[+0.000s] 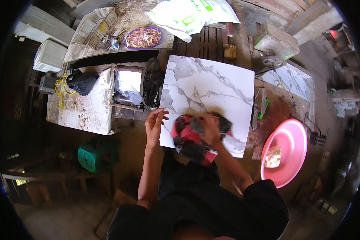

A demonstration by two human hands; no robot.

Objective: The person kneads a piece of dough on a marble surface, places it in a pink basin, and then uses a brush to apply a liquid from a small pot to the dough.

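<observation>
A soft-looking red-and-black bundle [187, 134] lies at six o'clock on the smooth, grey-veined white square desk [208, 82]. The blurred right hand [209, 127] covers it, grip unclear; the left hand [155, 121], at eight, curls loosely, empty.

Dim, curved edges, glare on white sack [194, 16], motion blur across red-black bundle [188, 134]

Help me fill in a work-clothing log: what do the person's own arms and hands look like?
The left hand and right hand appear ungloved, though the right is blurred. The forearms are uncovered below short, plain black sleeves. No watch or bracelet shows.
</observation>
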